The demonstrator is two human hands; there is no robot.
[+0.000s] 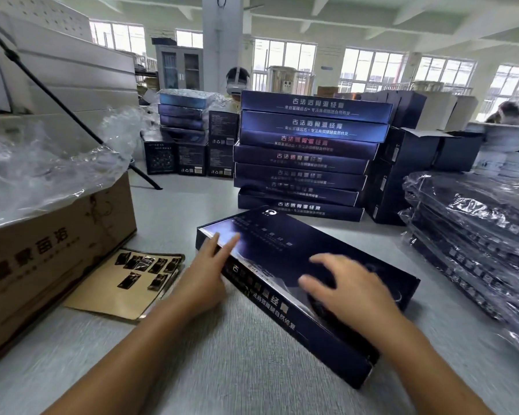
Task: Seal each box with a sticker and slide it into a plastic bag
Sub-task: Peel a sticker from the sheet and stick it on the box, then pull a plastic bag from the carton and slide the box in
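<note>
A long flat dark-blue box lies diagonally on the grey table in front of me. My left hand rests at its near-left edge, fingers straight and reaching onto the lid. My right hand lies on top of the box toward its right half, fingers spread and loosely bent, blurred by motion. To the left lies a tan sticker sheet with several dark stickers on it. Clear plastic bags spill from a cardboard carton at the far left.
A tall stack of the same blue boxes stands behind the box. Bagged boxes are piled at the right. Smaller dark boxes and a black tripod leg stand at the back left. A person's head shows far right.
</note>
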